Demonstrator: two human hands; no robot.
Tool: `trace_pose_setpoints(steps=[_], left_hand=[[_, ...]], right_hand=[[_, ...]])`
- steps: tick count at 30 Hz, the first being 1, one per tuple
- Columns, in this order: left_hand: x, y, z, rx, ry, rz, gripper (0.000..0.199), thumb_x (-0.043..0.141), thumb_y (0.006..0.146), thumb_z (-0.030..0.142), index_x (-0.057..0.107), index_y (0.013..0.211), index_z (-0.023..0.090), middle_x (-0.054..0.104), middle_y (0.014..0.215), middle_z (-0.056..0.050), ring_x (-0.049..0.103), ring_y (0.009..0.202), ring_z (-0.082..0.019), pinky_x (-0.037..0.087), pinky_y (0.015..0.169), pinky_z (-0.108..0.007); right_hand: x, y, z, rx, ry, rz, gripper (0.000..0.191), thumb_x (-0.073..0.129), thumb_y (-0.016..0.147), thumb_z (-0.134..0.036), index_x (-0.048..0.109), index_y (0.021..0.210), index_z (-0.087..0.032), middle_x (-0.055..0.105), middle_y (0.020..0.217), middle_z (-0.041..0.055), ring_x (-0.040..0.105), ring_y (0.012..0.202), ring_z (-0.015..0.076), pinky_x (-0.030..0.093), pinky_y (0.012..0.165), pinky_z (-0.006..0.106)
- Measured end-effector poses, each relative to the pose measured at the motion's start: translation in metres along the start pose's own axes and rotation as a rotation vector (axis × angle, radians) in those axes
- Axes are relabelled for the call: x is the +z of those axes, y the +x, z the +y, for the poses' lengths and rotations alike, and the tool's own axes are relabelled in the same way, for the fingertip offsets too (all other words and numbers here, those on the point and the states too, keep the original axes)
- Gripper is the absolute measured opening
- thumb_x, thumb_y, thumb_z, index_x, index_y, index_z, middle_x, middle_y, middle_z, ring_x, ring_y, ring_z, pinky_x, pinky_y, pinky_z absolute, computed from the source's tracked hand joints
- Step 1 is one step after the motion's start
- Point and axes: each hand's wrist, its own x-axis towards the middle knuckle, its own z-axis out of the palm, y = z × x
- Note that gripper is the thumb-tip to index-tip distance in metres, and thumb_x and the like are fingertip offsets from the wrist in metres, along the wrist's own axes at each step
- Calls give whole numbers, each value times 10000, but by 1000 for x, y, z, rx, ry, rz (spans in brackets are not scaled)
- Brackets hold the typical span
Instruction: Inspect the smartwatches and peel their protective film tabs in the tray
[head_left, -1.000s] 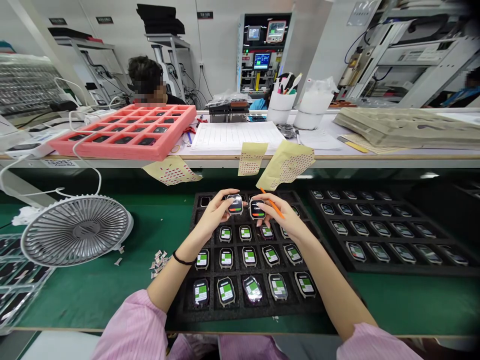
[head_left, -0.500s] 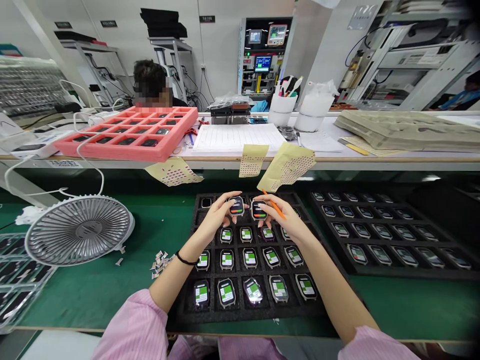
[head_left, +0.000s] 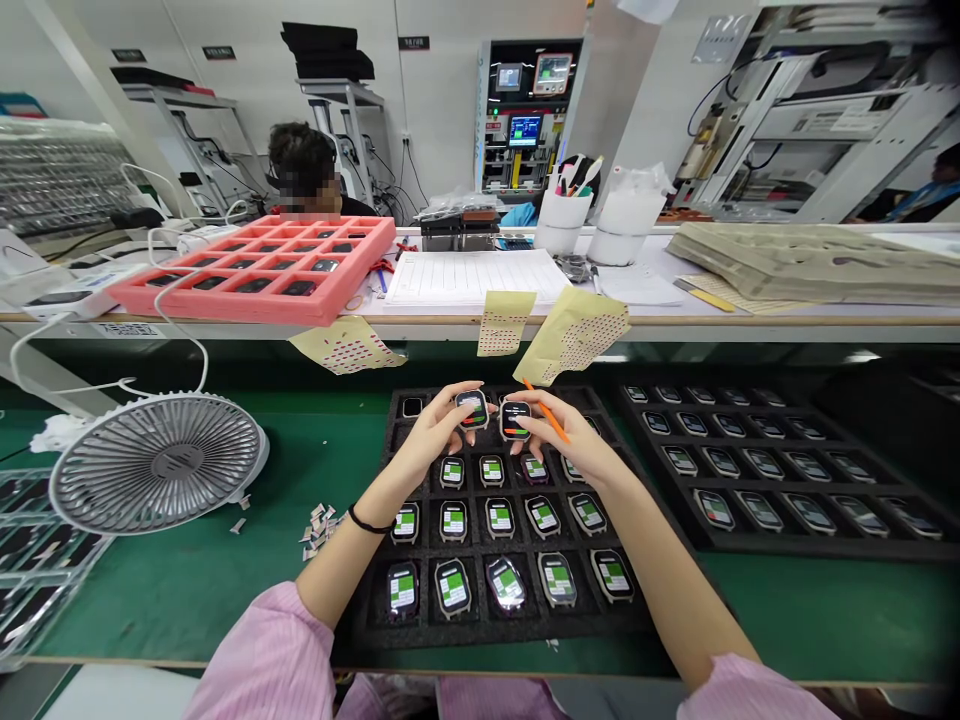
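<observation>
One head-worn camera looks forward and down from above and behind the left hand (head_left: 431,435) and right hand (head_left: 574,445), close, seeing past them to the raised bench (head_left: 675,330).

Electronics assembly floor: green-matted workbench (head_left: 187,600), foam trays (head_left: 450,632) of smartwatches (head_left: 453,587), testing cabinet (head_left: 523,130).

pink striped sleeve (head_left: 262,650), coral tray (head_left: 247,308), probably orange pen (head_left: 551,424)

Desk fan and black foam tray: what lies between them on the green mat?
Small white scraps lie on the green mat between the fan and the tray, in the head view.
</observation>
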Motion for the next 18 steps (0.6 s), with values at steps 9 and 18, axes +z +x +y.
trace_pose_setpoints(steps=[9, 18], left_hand=[[-1, -1, 3, 41, 17, -2, 471, 626, 802, 409, 545, 1218, 203, 685, 1083, -108, 544, 549, -66, 345, 410, -159], [1, -3, 5, 63, 19, -2, 452, 610, 808, 423, 567, 1196, 194, 704, 1029, -99, 540, 531, -74, 356, 409, -175]], right_hand=[[-1, 0, 2, -2, 1, -58, 389, 671, 814, -357, 556, 1164, -234, 615, 1037, 72, 692, 720, 182, 477, 439, 227], [2, 1, 4, -18, 9, 56, 319, 673, 803, -383, 608, 1058, -202, 626, 952, 54, 654, 561, 129, 426, 404, 215]])
